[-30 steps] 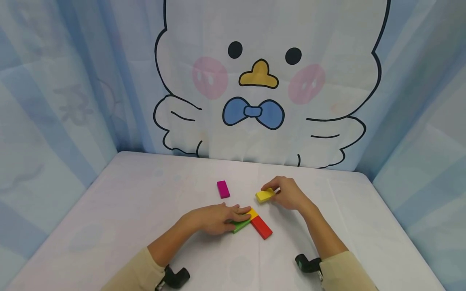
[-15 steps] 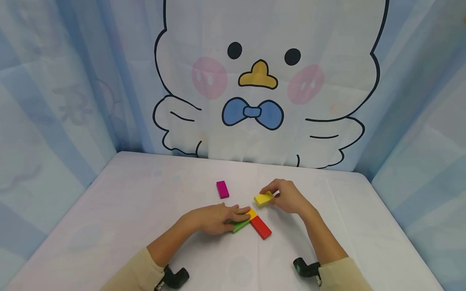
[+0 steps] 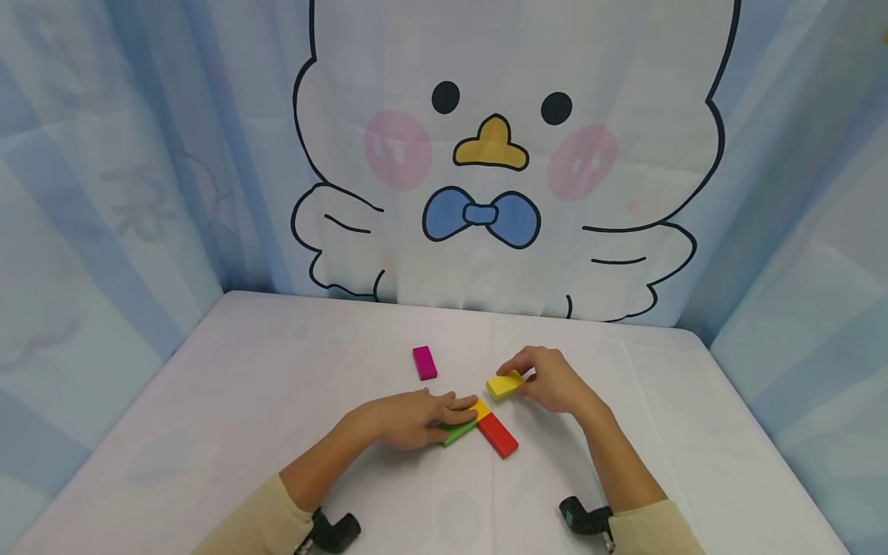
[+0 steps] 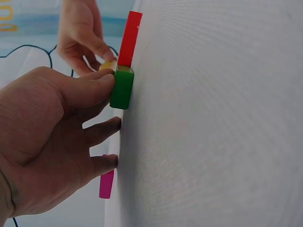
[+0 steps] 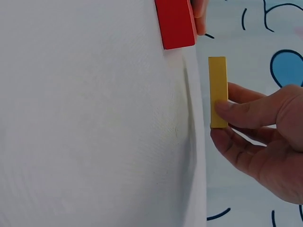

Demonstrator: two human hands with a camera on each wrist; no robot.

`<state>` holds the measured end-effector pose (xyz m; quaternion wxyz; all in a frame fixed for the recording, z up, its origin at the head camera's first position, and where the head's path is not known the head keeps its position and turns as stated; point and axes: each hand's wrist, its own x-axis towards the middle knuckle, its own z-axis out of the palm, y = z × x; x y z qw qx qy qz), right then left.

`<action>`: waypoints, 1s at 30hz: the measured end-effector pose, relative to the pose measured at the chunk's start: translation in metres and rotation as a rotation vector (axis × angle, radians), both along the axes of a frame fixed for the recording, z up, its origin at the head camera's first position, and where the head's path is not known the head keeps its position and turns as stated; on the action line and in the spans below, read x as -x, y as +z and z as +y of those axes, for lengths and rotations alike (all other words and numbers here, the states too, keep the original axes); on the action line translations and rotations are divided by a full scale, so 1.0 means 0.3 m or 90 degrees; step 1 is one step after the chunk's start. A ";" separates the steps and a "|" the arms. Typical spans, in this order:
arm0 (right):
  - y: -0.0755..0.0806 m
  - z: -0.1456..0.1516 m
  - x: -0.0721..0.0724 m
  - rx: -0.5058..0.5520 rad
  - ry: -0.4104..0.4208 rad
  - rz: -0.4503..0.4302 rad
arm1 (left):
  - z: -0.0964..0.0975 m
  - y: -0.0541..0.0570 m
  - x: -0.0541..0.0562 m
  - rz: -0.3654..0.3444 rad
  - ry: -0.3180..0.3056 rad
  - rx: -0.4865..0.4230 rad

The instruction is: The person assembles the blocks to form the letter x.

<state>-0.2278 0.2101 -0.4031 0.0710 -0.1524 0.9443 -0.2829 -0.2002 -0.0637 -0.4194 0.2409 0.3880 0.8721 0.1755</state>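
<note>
My left hand [image 3: 411, 420] rests low over a green block [image 3: 460, 432], its thumb and a finger against it, other fingers spread toward the table. One fingertip lies on an orange-yellow block [image 3: 482, 408], partly covered by the fingers. A red block [image 3: 498, 435] adjoins that one, so the pieces form an angled shape. In the left wrist view the thumb is against the green block [image 4: 123, 89]. My right hand [image 3: 553, 379] pinches a yellow block [image 3: 504, 384] between thumb and fingers. The right wrist view has this yellow block [image 5: 218, 92] apart from the red block [image 5: 176, 23].
A magenta block [image 3: 425, 363] lies alone behind the left hand. The white cloth-covered table [image 3: 298, 339] reaches back to a curtain [image 3: 486, 270] with a cartoon bird. Black wrist-worn devices [image 3: 334, 532] sit by both sleeves.
My right hand has come slightly nearer with the yellow block, toward the orange-yellow and red blocks. The left hand and the blocks on the table have stayed in place.
</note>
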 end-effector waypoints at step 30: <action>-0.021 0.013 0.002 -0.007 0.033 -0.006 | 0.005 0.008 -0.001 -0.001 -0.002 0.001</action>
